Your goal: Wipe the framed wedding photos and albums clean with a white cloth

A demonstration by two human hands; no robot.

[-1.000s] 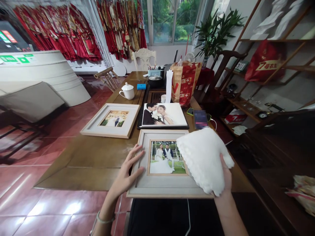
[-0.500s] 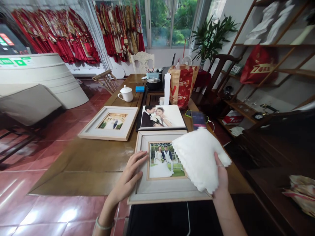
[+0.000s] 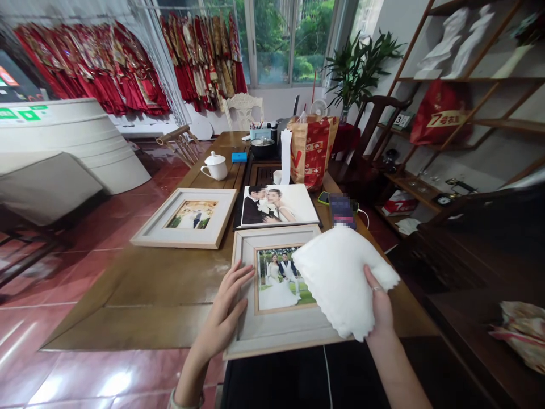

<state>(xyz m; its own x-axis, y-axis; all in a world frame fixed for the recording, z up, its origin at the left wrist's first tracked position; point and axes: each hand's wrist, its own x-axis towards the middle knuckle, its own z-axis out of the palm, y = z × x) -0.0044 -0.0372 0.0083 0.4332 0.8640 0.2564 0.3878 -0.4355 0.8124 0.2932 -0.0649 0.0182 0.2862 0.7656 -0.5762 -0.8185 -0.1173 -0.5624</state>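
A pale wooden picture frame [image 3: 281,332] with a photo of a couple on a lawn lies at the table's near edge. Across its left side rest the outstretched fingers of my left hand [image 3: 225,309], open and touching the frame. My right hand [image 3: 380,309] is shut on a fluffy white cloth [image 3: 340,278], the thumb on top. The cloth hangs over the frame's right part and hides that side of the photo; whether it presses on the surface I cannot tell.
On the wooden table [image 3: 170,284] are another framed photo [image 3: 142,236], an unframed wedding print [image 3: 304,204], a lidded white cup [image 3: 216,167], a paper bag [image 3: 313,153] and a phone [image 3: 343,210] on a cable. Shelves [image 3: 426,187] stand to the right.
The view has shifted slightly. The cloth and my right hand have moved a little to the left and down; my left hand stays on the frame's left side.
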